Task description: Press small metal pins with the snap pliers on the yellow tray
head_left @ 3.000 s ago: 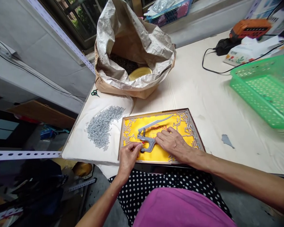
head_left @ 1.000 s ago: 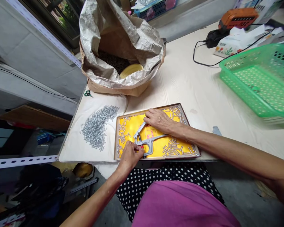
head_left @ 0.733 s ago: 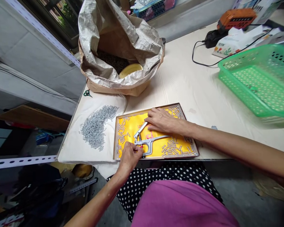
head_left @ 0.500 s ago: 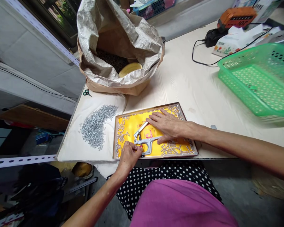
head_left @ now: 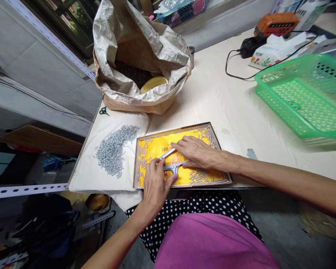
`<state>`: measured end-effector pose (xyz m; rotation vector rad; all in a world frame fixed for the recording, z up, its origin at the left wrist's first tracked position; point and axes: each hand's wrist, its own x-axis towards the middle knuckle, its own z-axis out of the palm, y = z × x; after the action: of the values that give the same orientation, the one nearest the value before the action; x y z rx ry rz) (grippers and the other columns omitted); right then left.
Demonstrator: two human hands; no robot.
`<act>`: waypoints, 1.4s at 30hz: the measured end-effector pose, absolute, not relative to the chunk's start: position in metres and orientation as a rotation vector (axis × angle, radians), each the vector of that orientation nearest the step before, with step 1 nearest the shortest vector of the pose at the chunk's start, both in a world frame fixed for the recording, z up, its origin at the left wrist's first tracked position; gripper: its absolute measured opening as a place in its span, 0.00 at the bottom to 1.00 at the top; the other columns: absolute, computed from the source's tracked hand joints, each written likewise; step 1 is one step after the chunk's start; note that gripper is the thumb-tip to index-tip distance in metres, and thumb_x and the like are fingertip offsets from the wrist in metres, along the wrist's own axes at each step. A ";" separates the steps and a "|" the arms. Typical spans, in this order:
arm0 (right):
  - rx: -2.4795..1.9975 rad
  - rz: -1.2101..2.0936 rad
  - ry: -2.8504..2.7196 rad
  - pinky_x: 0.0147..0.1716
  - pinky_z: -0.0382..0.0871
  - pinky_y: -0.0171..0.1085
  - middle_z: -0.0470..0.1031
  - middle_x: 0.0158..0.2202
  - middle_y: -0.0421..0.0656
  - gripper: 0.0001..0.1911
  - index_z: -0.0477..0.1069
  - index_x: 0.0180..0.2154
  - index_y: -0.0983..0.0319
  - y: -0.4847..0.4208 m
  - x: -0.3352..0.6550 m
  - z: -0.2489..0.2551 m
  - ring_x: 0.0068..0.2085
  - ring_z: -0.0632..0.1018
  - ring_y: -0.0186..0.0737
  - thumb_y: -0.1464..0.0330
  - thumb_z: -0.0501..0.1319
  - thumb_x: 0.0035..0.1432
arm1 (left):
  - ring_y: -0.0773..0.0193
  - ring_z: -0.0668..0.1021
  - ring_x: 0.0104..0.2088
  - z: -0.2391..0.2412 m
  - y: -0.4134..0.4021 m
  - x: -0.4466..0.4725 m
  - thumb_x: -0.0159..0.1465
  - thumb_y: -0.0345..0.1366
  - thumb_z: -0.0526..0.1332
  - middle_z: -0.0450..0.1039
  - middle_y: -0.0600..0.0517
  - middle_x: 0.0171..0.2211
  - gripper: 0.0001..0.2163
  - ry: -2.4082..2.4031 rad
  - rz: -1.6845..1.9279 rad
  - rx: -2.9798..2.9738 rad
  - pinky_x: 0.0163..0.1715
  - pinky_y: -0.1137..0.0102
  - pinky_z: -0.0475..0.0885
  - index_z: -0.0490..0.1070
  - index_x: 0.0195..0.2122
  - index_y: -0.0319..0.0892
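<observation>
Grey metal hand press pliers (head_left: 173, 169), with two handles and a C-shaped jaw, lie over a shallow yellow-lined tray (head_left: 168, 144). My right hand (head_left: 197, 152) is on the handles at their right end, its fingers over the upper one and its thumb by the lower one. My left hand (head_left: 156, 183) grips the jaw end, with fingers around the head and thumb against the frame. It hides most of the jaw and whatever sits in it. Small silvery metal pins (head_left: 203, 175) are scattered along the tray's edges.
A heap of similar silvery pins (head_left: 112, 151) rests on white cloth left of the tray. Behind stand green-handled scissors (head_left: 103, 111) and a large open sack (head_left: 145, 106) holding dark small pieces and a yellow bowl (head_left: 154, 84). A green basket (head_left: 282, 112) and an orange device (head_left: 276, 24) are at right.
My left hand has gone from a pinch at the lower jaw to a wider hold around the jaw end. My right hand has moved slightly down and left on the handles, which are nearer together.
</observation>
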<state>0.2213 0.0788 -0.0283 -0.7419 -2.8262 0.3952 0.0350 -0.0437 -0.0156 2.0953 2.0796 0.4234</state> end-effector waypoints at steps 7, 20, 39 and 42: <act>-0.844 0.269 -2.890 0.42 0.66 0.46 0.73 0.45 0.54 0.26 0.69 0.50 0.68 0.073 0.215 -0.024 0.45 0.71 0.52 0.62 0.68 0.53 | 0.50 0.70 0.49 -0.014 0.003 0.051 0.61 0.38 0.64 0.70 0.42 0.50 0.25 1.853 0.021 2.348 0.50 0.56 0.70 0.61 0.58 0.37; -0.890 0.370 -2.942 0.38 0.66 0.42 0.76 0.40 0.52 0.08 0.72 0.41 0.66 0.070 0.206 -0.040 0.42 0.72 0.47 0.72 0.54 0.65 | 0.54 0.73 0.45 -0.019 0.008 0.041 0.64 0.37 0.62 0.75 0.46 0.41 0.08 1.835 0.052 2.273 0.45 0.61 0.71 0.74 0.42 0.41; -0.974 0.129 -2.762 0.38 0.59 0.41 0.73 0.43 0.50 0.10 0.72 0.41 0.62 0.111 0.192 -0.048 0.44 0.67 0.48 0.71 0.52 0.67 | 0.57 0.72 0.44 -0.024 -0.034 0.072 0.70 0.36 0.54 0.75 0.47 0.40 0.10 1.764 0.242 2.414 0.44 0.64 0.72 0.74 0.44 0.41; -0.909 0.142 -2.745 0.38 0.58 0.41 0.73 0.43 0.50 0.10 0.71 0.41 0.62 0.093 0.201 -0.036 0.43 0.68 0.47 0.65 0.54 0.67 | 0.59 0.73 0.44 -0.013 -0.043 0.046 0.70 0.37 0.55 0.72 0.46 0.43 0.10 2.018 0.444 2.288 0.45 0.65 0.71 0.76 0.44 0.43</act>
<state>0.2009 0.0932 -0.0356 -0.9086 -2.7452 0.1423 0.0458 -0.0428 -0.0131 2.2875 2.0178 0.4444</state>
